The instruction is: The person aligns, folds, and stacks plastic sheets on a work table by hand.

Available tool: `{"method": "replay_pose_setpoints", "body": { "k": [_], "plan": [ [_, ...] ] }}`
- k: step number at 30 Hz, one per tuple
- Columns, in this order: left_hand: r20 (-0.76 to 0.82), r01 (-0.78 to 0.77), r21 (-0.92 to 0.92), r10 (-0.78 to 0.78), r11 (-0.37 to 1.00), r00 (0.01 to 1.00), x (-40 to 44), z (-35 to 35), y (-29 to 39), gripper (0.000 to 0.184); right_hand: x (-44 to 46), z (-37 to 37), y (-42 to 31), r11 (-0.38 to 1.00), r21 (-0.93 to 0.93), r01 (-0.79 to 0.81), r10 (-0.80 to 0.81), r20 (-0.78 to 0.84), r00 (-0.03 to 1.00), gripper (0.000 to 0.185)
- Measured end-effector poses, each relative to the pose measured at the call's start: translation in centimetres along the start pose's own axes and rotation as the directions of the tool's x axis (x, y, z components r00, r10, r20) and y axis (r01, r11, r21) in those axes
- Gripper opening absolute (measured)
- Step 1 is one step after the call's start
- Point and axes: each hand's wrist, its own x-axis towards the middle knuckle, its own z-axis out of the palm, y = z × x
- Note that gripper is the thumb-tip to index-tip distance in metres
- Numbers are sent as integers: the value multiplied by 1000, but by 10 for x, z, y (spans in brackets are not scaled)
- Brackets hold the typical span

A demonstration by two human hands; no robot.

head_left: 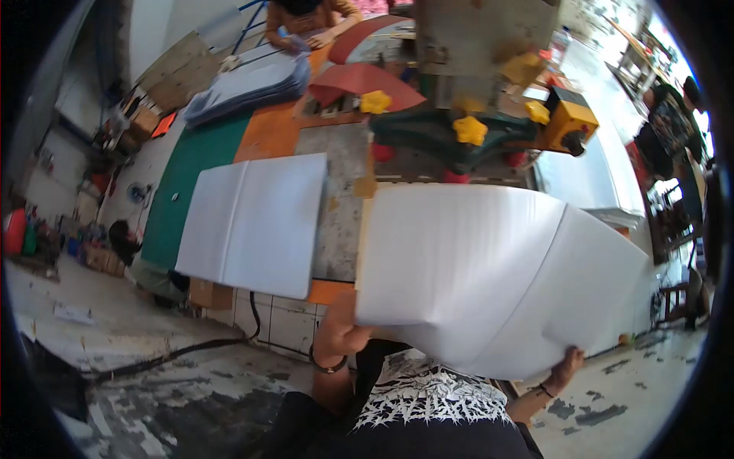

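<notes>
Nearest is the wearer's black shirt, its front covered in jagged white lettering that cannot be made out as words. Just beyond it, the left hand pinches the near left corner of a white sheet, thumb over the face, and the fingers of the right hand are closed on its near right edge. The sheet is held up in front of the body, its far edge close to the press on the worktop.

A fold line crosses the sheet, and it bows and dimples near the left thumb, so it looks light, thin and springy, probably smooth and a little slippery, and easy to crease. Holding it by opposite edges, away from the fold and without squeezing hard, seems kindest to it.

To the left, a second creased sheet lies partly over a green mat and partly over a grey board. Past the held sheet stands the press, with yellow knobs. A pile of sheets sits to its right; another stack lies farther back on the left, near a co-worker's hands. No brand or label is readable anywhere.
</notes>
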Motion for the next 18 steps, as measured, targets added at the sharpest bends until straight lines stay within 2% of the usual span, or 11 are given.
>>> {"method": "replay_pose_setpoints", "body": {
  "k": [1,3,6,7,9,10,12,13,15,17,18],
  "plan": [
    [-109,53,25,-50,998,993,-14,-11,1,32,6,23,-33,1000,-14,6,-5,110,994,67],
    [-385,227,168,-148,959,911,-37,-29,5,30,18,61,-56,986,164,28,-69,251,965,62],
    [-664,196,14,-137,981,735,-81,-79,-25,39,44,135,-54,968,144,203,-236,270,933,59],
    [-712,236,55,-128,970,691,-77,-107,-14,47,48,162,-52,984,114,134,-164,317,934,62],
    [-779,210,113,-44,971,626,-51,-161,5,60,49,241,-75,971,238,36,-177,608,774,64],
    [-797,141,142,29,980,603,-40,-189,9,63,34,288,-103,982,184,-50,-93,690,718,63],
    [-765,204,122,-38,971,643,-37,-256,13,57,4,382,-160,990,43,-137,44,819,572,59],
    [-709,222,104,-85,969,700,-30,-288,15,57,-12,417,-158,959,150,-240,-7,861,508,54],
    [-672,428,168,-215,888,708,-28,-349,3,56,-32,478,-155,954,121,-276,-20,939,343,50],
    [-684,639,181,-372,747,628,-34,-398,-34,55,-62,534,-127,911,134,-390,-17,957,289,47],
    [-704,732,311,-371,606,606,-46,-419,-64,58,-78,558,-107,926,81,-369,32,956,291,45]
  ]
}}
